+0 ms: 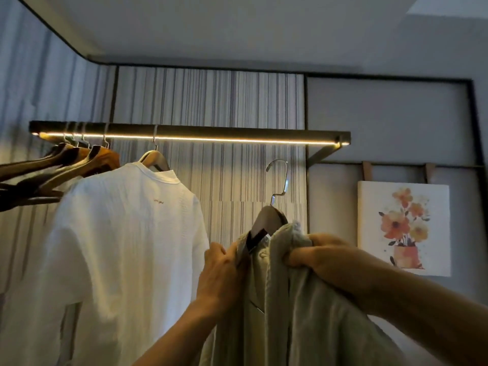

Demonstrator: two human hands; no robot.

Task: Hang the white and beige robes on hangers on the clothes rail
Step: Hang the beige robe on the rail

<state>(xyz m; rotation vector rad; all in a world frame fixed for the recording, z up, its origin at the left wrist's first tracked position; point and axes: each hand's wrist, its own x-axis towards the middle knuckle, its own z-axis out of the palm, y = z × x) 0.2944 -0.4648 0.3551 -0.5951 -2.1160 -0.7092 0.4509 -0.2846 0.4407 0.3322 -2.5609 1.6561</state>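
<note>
**Nearly there: beige robe gripped on its hanger below the rail**

Here the clothes rail [211, 133] serves as the landmark: a dark horizontal bar with a glowing light strip along its underside, running across the striped wall.

Below the rail's right half, well short of it, both hands hold the beige robe [303, 299]. The left hand [219, 278] is closed on the robe's left collar edge, fingers curled over the fabric right where the wooden hanger [266, 220] disappears into the garment. The right hand [319, 256] is clenched into a tight fist around a bunched wad of the robe's right shoulder cloth. The robe is draped over this hanger, whose metal hook [280, 178] stands free in the air below the rail, not touching it. Whether either hand also presses the hanger itself through the cloth cannot be told.

Under the rail's left half, the white robe [126, 247] already hangs on a pale hanger [154, 158] hooked over the bar. Further left, at the rail's end, a cluster of empty brown wooden hangers [66, 167] hangs from it.

Beyond the rail's right end, lower on the grey wall, is a flower painting [404, 228].
</note>
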